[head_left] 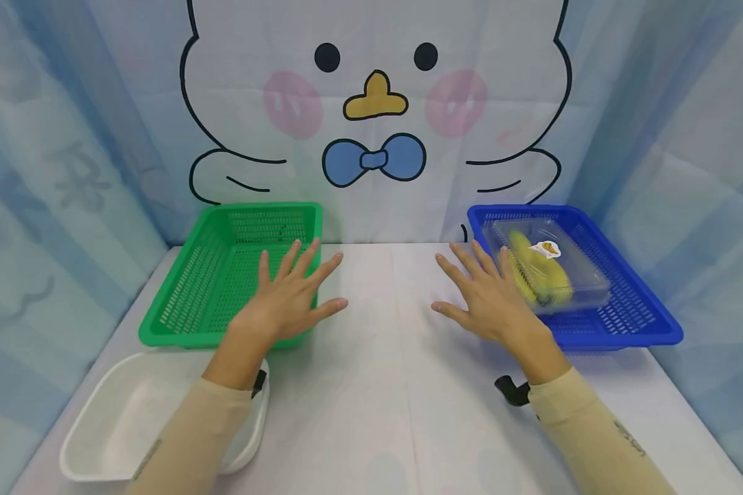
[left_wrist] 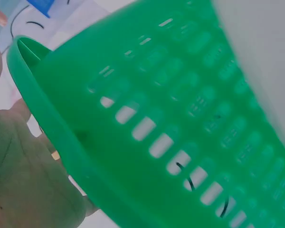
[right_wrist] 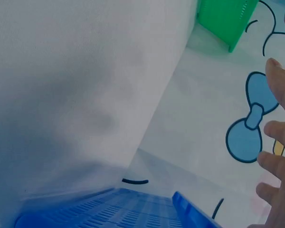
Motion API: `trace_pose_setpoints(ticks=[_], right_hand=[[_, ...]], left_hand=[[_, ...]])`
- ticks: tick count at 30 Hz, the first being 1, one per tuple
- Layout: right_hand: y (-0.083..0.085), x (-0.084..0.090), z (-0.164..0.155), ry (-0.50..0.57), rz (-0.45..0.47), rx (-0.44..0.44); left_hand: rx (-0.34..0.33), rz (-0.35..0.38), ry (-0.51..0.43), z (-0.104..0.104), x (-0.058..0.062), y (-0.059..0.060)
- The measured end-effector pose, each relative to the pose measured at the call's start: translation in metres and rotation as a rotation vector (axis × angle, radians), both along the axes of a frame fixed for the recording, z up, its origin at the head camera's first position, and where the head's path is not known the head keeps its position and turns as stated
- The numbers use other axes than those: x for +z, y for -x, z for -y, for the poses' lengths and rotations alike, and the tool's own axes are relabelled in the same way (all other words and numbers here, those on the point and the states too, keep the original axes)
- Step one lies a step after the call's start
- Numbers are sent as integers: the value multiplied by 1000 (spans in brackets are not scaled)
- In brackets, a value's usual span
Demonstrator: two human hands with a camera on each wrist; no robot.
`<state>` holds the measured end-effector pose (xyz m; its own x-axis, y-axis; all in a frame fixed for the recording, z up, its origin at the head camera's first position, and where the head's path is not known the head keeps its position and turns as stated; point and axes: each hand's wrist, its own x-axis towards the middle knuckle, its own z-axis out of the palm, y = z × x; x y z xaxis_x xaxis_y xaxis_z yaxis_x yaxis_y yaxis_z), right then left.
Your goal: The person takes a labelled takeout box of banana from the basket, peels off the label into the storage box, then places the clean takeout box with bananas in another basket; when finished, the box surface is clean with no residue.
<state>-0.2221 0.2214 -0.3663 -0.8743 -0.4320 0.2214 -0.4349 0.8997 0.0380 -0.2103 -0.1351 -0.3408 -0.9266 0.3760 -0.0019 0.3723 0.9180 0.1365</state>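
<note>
My left hand is held with its fingers spread, overlapping the right side of the green basket in the head view. In the left wrist view the palm shows just beside the basket's rim. My right hand, fingers also spread and holding nothing, hovers by the left edge of the blue basket. Inside that blue basket sits a clear plastic box with yellow bananas in it and a small sticker on top. No contents show in the green basket.
A white tub stands at the front left, partly covered by my left sleeve. White cloth covers the table. Behind it hangs a curtain with a cartoon face, and blue curtains close in both sides.
</note>
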Motion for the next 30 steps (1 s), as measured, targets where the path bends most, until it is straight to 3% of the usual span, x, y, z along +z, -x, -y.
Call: trace_pose_setpoints(ticks=[20, 26, 30], right_hand=[[0, 20, -49, 24, -8, -35], [-3, 24, -68, 39, 18, -81], [-3, 25, -77, 65, 37, -97]], left_hand=[[-102, 26, -66, -40, 8, 13], [-112, 15, -122, -53, 17, 22], [-127, 30, -85, -61, 19, 27]])
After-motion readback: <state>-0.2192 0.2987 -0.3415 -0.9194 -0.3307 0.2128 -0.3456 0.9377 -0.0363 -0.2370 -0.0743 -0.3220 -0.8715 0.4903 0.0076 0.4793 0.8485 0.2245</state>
